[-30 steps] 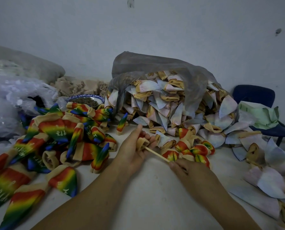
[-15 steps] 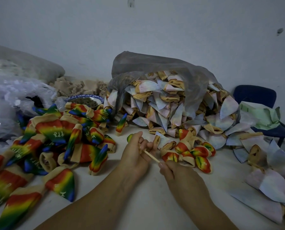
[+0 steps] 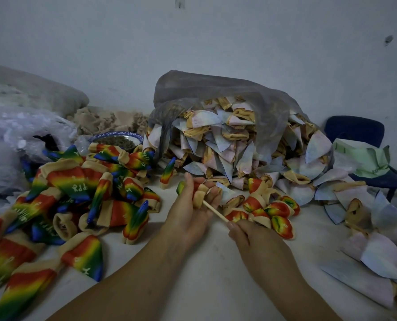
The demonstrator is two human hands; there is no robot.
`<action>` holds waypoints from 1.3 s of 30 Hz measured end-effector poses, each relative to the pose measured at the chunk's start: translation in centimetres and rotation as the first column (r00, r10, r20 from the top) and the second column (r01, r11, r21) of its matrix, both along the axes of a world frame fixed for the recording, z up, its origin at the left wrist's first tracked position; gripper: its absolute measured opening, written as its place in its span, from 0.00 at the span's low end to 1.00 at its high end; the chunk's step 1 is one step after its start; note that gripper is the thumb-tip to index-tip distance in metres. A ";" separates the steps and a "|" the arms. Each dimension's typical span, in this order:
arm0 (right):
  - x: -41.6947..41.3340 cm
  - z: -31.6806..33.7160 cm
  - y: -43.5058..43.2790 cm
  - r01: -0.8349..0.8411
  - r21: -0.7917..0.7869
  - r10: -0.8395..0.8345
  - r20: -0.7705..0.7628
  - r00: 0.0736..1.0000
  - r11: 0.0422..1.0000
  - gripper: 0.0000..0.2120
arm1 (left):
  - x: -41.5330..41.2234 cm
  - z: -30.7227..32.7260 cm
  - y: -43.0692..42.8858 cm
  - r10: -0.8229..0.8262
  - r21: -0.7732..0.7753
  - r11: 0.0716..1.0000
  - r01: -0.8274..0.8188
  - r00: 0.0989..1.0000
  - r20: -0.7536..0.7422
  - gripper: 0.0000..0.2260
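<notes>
1. White table (image 3: pixel 204 286) against a bare grey wall (image 3: pixel 216 42). I'm on the head camera, looking down at both hands.
2. Job as I read it: turning small fabric cones right side out with a stick, so the rainbow print ends up outside.
3. Done: the rainbow pile (image 3: pixel 77 181) covers the left of the table, dozens of pieces, print showing.
4. Part done, my guess: the red cluster (image 3: pixel 262 209) just beyond the right hand (image 3: pixel 246 235) has its colour out but is crumpled, the tips apparently not pushed through.
5. Left to do: the grey bag (image 3: pixel 216 93) at the back spills pale pieces (image 3: pixel 227 144) across the right side of the table. That heap looks bigger than the finished pile, so I put us under halfway.
6. Current piece: the fabric cone (image 3: pixel 198 195) sits in the left hand (image 3: pixel 188 212), above the table between the two piles. Its tan cuff is bunched toward the stick (image 3: pixel 214 210), and a green tip pokes out past the thumb.
7. Left hand: fingers curled round the cone, thumb straight up beside it.
8. Right hand: pinches the near end of the stick. The stick runs up and left, with its far end in the cuff.
9. Hands are near each other but apart, joined only by the stick.
10. I cannot tell how deep the stick goes; the fabric hides it.
11. The bowl (image 3: pixel 116 137) and the blue chair (image 3: pixel 354 128) are not involved.
</notes>
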State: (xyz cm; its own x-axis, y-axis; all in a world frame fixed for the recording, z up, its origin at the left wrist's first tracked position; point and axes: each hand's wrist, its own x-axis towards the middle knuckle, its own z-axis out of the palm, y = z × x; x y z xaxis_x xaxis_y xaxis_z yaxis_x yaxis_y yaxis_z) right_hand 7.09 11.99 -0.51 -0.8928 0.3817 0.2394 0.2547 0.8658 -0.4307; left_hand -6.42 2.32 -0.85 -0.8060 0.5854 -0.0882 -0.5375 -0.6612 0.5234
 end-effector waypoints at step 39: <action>-0.2 -1.2 -2.0 0.032 -0.092 -0.034 -0.019 0.999 0.995 0.18 | 2.3 -0.1 1.4 0.158 -0.338 0.916 -0.216 0.969 -0.190 0.17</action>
